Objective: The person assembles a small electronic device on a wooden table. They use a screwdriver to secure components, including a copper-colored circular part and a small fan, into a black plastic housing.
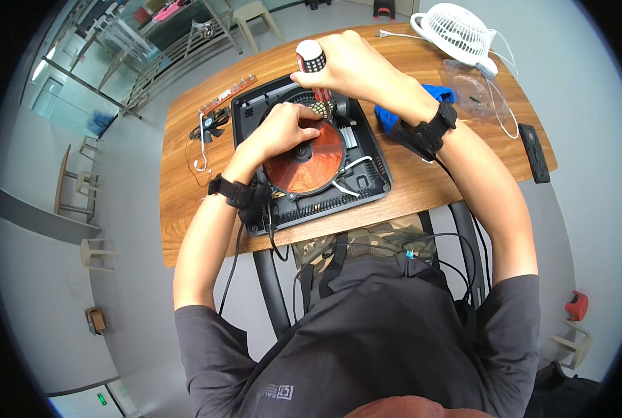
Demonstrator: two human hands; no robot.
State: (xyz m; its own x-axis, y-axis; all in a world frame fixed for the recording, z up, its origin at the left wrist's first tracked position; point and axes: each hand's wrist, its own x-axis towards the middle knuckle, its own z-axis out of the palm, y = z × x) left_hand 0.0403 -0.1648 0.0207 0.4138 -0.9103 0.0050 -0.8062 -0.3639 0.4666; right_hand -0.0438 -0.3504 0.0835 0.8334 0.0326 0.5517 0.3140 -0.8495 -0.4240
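Clearly, from the head view, the right hand (349, 63) grips a screwdriver (313, 66) upright over the opened cooker (309, 157) mid-table; the left hand (283, 129), fingers curled, steadies the copper coil (304, 164). Best keep the driver vertical and pressed squarely down.

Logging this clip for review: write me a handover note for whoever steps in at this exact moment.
Right hand: gripping a red-and-black-handled screwdriver, held upright, tip down into the opened induction cooker base.
Left hand: resting on the copper coil, fingers near the screwdriver tip.
Done: top cover is off; a small fan and a narrow circuit board lie on the wooden table to the left.
Left: coil is in the base; whether its screws are out cannot be told.
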